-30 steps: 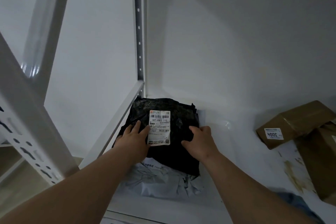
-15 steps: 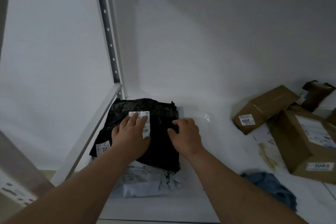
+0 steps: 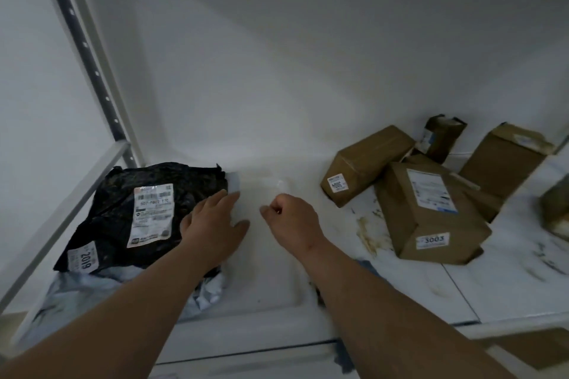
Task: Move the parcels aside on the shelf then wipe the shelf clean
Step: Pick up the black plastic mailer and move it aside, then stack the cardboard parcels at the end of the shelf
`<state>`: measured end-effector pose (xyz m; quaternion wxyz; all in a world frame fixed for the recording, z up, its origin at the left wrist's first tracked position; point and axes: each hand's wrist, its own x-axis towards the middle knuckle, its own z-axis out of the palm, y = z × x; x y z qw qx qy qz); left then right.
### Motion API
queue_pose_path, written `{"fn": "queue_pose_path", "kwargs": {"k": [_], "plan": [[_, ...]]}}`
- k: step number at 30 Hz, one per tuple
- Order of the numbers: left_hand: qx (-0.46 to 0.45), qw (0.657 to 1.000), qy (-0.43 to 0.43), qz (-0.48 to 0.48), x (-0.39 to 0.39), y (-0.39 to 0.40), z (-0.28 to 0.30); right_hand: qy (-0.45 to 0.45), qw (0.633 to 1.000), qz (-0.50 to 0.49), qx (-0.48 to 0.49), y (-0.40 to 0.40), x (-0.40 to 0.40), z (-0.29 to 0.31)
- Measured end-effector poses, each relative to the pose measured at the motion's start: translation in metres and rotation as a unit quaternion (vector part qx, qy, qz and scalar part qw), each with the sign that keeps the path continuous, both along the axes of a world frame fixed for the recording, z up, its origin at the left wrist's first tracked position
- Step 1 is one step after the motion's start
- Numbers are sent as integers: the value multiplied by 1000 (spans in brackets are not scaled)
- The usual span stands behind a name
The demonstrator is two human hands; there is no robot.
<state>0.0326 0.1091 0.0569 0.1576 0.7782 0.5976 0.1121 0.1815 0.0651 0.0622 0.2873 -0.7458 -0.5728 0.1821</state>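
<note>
A black plastic parcel (image 3: 114, 203) with a white label lies in the shelf's left back corner, on top of a grey-white mailer bag (image 3: 92, 286). My left hand (image 3: 215, 224) lies with straight fingers at the black parcel's right edge. My right hand (image 3: 289, 218) hovers over the bare white shelf (image 3: 271, 280) a little to the right, fingers loosely curled and holding nothing. Several brown cardboard parcels stand at the right, the nearest two marked 3003 (image 3: 431, 218) and 3006 (image 3: 366, 163). A blue cloth (image 3: 368, 266) peeks out behind my right forearm.
Brownish stains (image 3: 366, 234) mark the shelf in front of the boxes. A perforated metal upright (image 3: 89, 61) and a side rail (image 3: 58, 224) bound the shelf on the left. The white wall stands close behind. The shelf's front edge (image 3: 400, 329) runs below my arms.
Both hands have slid off the top of the black parcel to the right; my right hand is now clear of it over the bare shelf. The view has swung right, showing more boxes.
</note>
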Motion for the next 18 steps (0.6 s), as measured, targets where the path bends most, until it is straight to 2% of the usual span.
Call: {"fn": "queue_pose_path", "kwargs": {"k": [4,7,10,13,15,18], "plan": [[2,999,-41,6,52,-18,4,61,998,29,14,-29,54,5],[-13,997,-81,-4,97,-36,2,47,998,23,29,-48,100,14],[-54,991,-118,-6,149,-54,3,-9,994,-51,101,-68,161,18],[-108,981,-163,-8,190,-70,6,-53,982,-139,119,-82,221,17],[-144,972,-185,-18,217,-81,5,-52,970,-219,96,-90,261,14],[-196,954,-227,3,248,-92,1,-2,951,-309,18,-99,307,0]]}}
